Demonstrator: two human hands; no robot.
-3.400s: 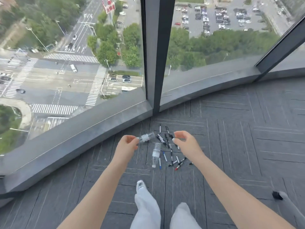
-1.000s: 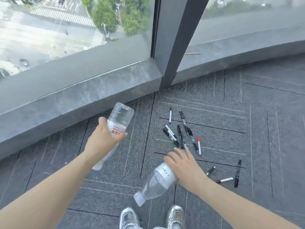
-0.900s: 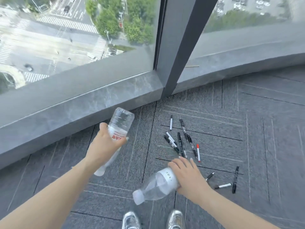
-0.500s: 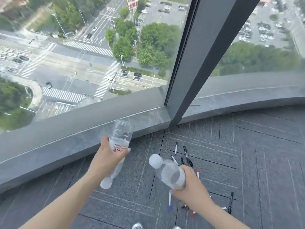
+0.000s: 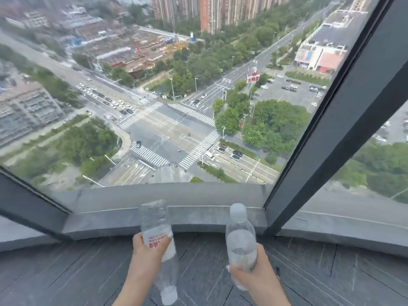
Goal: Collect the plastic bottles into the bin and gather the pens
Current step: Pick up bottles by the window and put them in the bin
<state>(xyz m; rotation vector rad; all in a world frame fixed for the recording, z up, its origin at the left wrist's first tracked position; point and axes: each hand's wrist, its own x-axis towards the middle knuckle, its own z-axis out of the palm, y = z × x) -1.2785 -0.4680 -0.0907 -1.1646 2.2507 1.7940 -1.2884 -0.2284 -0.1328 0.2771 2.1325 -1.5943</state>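
You hold both clear plastic bottles above the grey floor — left hand (image 5: pixel 147 250) round the red-printed one (image 5: pixel 159 237), cap down, right hand (image 5: pixel 250 269) round the plain one (image 5: pixel 240 241), cap up — probably light, thin-walled, crushable; grip mid-body.
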